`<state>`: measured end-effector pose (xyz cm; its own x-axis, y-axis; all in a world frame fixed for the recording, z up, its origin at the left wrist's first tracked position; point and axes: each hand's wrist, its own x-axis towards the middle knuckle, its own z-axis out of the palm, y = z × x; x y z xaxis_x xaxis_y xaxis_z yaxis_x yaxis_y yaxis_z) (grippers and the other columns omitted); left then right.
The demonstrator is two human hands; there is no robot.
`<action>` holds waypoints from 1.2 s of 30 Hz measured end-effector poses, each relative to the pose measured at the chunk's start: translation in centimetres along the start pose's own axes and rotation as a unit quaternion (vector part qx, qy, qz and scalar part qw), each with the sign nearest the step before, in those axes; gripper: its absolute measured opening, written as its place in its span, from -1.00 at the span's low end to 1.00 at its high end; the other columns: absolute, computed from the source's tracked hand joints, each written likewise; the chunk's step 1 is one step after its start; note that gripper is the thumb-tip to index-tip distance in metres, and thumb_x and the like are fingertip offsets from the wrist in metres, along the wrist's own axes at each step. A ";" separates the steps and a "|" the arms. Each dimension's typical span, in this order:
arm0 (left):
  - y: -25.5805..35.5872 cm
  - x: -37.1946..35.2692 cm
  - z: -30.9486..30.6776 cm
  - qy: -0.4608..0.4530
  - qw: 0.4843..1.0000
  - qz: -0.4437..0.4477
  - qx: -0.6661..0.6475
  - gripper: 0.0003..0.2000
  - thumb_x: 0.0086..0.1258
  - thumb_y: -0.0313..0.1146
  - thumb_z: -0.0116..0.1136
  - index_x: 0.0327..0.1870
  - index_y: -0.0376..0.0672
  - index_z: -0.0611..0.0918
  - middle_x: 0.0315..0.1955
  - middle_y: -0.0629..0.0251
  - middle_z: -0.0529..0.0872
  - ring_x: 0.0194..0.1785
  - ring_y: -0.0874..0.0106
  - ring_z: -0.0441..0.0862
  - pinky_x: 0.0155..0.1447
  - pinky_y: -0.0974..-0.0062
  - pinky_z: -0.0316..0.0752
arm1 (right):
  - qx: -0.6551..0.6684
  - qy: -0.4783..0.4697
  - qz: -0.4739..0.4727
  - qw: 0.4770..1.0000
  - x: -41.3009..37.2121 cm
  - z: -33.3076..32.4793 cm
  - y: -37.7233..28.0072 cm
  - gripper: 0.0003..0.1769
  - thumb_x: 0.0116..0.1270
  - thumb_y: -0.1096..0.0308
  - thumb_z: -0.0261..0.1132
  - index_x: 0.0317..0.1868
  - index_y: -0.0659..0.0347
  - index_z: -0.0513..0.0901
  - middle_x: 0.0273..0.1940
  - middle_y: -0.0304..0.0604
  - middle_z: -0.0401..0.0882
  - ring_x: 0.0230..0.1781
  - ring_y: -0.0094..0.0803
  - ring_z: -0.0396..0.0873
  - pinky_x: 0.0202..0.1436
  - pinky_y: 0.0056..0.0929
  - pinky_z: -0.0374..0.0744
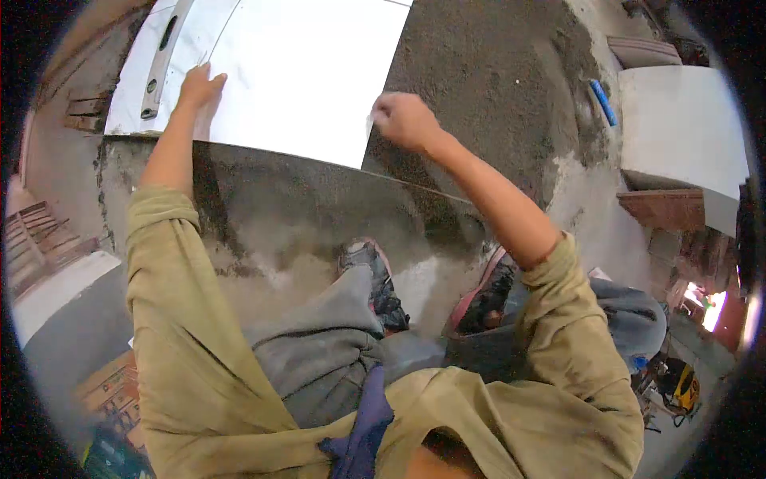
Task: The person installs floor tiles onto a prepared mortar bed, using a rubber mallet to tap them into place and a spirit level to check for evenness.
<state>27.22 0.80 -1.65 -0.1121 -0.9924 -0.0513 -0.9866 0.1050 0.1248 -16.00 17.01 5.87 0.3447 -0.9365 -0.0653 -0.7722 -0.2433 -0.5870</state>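
Large white tiles (311, 72) lie on a bed of grey mortar (479, 96), with a thin joint line between them. My left hand (199, 88) rests on the tile surface near that joint, thumb and fingers apart. To its left a metal spirit level (162, 68) lies on the left tile. My right hand (405, 120) is curled closed just beyond the tile's right edge, over the mortar. It is slightly blurred, and a faint whitish bit shows by its fingers; what it holds, if anything, I cannot make out.
A blue cylindrical object (603, 102) lies right of the mortar. Beyond it stands a white-topped block (678, 128) near reddish bricks (662, 209). My shoes (373, 283) are close to the step's front edge. A yellow-and-black item (685, 387) sits at lower right.
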 end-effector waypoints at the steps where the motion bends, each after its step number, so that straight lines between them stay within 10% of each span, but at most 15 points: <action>1: -0.4 0.1 -0.2 -0.001 1.000 -0.018 0.006 -0.29 0.19 0.05 0.17 0.22 -0.35 0.43 0.17 -0.16 0.45 0.29 0.09 0.37 0.35 0.30 0.26 | -0.014 -0.076 0.021 0.997 -1.6 0.6 -0.8 -0.73 0.19 0.20 0.18 -0.29 0.24 0.65 -0.25 0.18 0.60 -0.22 0.09 0.58 -0.10 -0.06 0.56; 5: -1.5 0.7 0.4 -0.006 0.997 -0.068 -0.030 -0.30 0.12 0.09 0.18 0.20 -0.25 0.49 0.11 -0.08 0.54 0.21 0.09 0.47 0.27 0.29 0.36 | -0.016 -0.079 -0.043 0.996 -6.2 2.4 -2.3 -0.74 0.20 0.30 0.21 -0.15 0.24 0.63 -0.37 0.08 0.58 -0.36 -0.03 0.58 -0.24 -0.13 0.52; 11: -0.6 1.3 -0.4 -0.034 0.995 -0.096 0.006 -0.35 0.10 0.07 0.21 0.20 -0.13 0.51 0.10 -0.05 0.54 0.20 0.09 0.46 0.27 0.21 0.35 | 0.318 0.044 0.212 0.923 -0.5 1.5 0.4 -0.32 0.18 0.44 0.11 0.33 0.45 0.19 -0.44 -0.14 0.49 -0.61 -0.48 0.42 -0.58 -0.48 0.41; 21: 1.8 -0.4 -2.8 -0.021 0.988 -0.146 -0.037 -0.37 0.09 -0.02 0.28 0.22 -0.06 0.48 0.12 -0.07 0.45 0.18 -0.02 0.44 0.25 0.13 0.36 | 0.476 -0.018 0.318 0.820 3.7 -0.2 0.3 -0.90 0.29 0.46 0.04 -0.22 0.26 0.44 -0.46 -0.19 0.47 -0.63 -0.52 0.37 -0.66 -0.50 0.35; 30: 1.2 -0.2 -2.7 -0.017 0.990 -0.131 -0.057 -0.44 0.08 -0.13 0.26 0.14 -0.17 0.55 0.05 -0.10 0.53 0.15 0.03 0.47 0.25 0.23 0.38 | 0.579 0.004 0.402 0.710 4.6 -2.7 -0.4 -0.84 0.29 0.46 0.11 -0.16 0.34 0.41 -0.34 -0.09 0.52 -0.61 -0.48 0.41 -0.62 -0.47 0.44; 36: -4.9 -2.5 -5.6 0.073 0.913 -0.156 -0.370 -0.63 0.22 -0.25 0.17 0.01 -0.25 0.63 -0.21 0.05 0.68 -0.13 0.27 0.61 0.01 0.40 0.49 | 0.568 -0.073 0.398 0.717 5.3 -3.4 -1.1 -0.74 0.37 0.46 0.00 0.01 0.39 0.30 -0.21 0.09 0.56 -0.60 -0.52 0.42 -0.57 -0.54 0.52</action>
<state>32.98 2.44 3.45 0.2312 -0.9702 -0.0720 -0.6108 -0.2024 0.7655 -15.20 11.48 8.91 0.1539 -0.6076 -0.7792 0.1493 0.7938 -0.5895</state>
